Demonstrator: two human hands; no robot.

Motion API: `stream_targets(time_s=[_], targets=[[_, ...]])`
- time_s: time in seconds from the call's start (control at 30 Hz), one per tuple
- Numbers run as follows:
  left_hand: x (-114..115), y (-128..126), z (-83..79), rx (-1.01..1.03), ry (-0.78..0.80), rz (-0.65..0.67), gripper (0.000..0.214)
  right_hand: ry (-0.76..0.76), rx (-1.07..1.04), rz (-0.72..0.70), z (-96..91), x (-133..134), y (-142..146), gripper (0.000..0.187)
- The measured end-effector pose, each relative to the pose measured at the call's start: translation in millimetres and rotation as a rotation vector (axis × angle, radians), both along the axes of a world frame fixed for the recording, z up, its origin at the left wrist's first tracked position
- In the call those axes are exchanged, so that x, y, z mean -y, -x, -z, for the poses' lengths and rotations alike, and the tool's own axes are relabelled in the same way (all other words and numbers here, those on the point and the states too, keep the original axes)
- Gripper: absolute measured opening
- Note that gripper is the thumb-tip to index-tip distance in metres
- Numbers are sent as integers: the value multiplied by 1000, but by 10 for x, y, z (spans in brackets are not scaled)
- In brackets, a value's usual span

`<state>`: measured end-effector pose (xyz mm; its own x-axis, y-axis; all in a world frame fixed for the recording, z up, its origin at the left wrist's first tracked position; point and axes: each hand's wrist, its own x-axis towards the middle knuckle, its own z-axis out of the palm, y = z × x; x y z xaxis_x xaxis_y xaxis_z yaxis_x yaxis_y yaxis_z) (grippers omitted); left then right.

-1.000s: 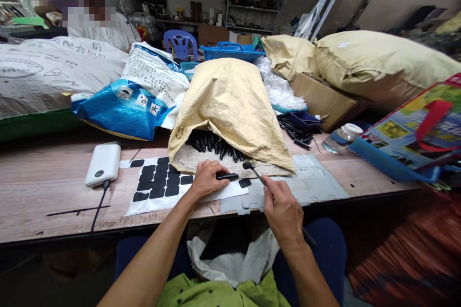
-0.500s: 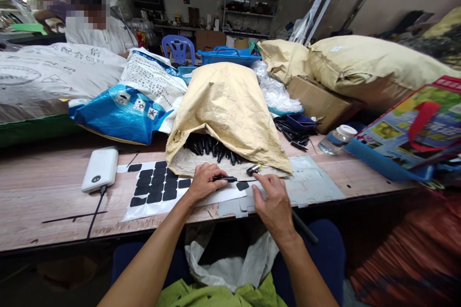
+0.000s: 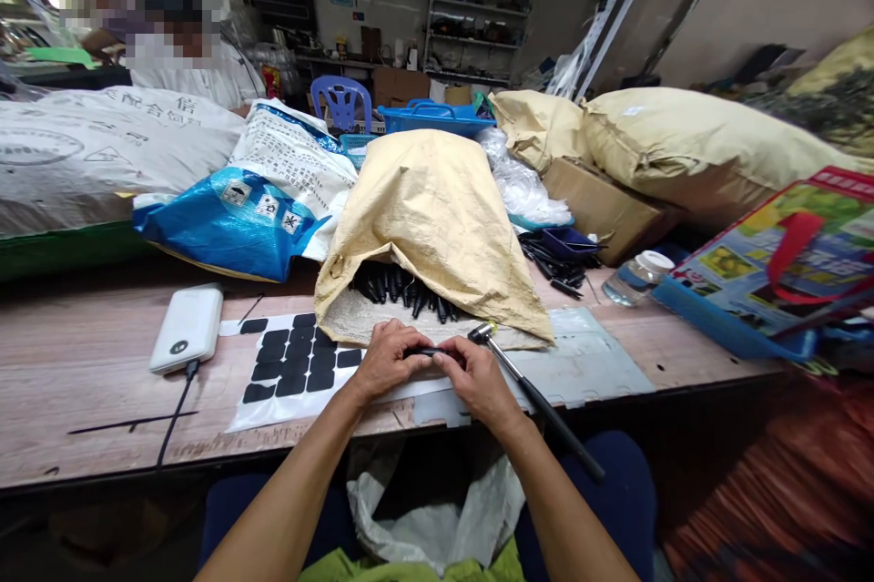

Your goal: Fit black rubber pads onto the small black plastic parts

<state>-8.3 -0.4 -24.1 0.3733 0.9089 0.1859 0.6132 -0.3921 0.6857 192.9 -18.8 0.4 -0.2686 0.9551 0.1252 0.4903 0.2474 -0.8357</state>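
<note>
Leftward, away from the hammer [image 3: 544, 406], the right hand [image 3: 482, 379] is now joining the left hand [image 3: 388, 360] at the lower middle of the frame; half a second ago only the left was holding the black pen-like piece [image 3: 424, 351]. Both hands are now pinching that piece between them, fingers partly hiding it. The hammer is lying just to their right, its handle jutting past the table [image 3: 102, 336] edge. They are seemingly turning or adjusting the piece, and the next move is probably calling for a steady grip from both sides. Similar black pieces [image 3: 389, 283] are poking from the yellow sack [image 3: 423, 199] at centre, and black squares [image 3: 296, 362] are lying left of the hands.
</note>
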Motion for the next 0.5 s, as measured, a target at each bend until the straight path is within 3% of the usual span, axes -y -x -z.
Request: stream_targets(time_s=[0.23,0.5], targets=[[-6,-8,69,8,-53,8,18,429,-327,-45,21,-161,-57,35],[-32,5,136,-8,-95,34,15,568,-435,17,63,-197,-17,39]])
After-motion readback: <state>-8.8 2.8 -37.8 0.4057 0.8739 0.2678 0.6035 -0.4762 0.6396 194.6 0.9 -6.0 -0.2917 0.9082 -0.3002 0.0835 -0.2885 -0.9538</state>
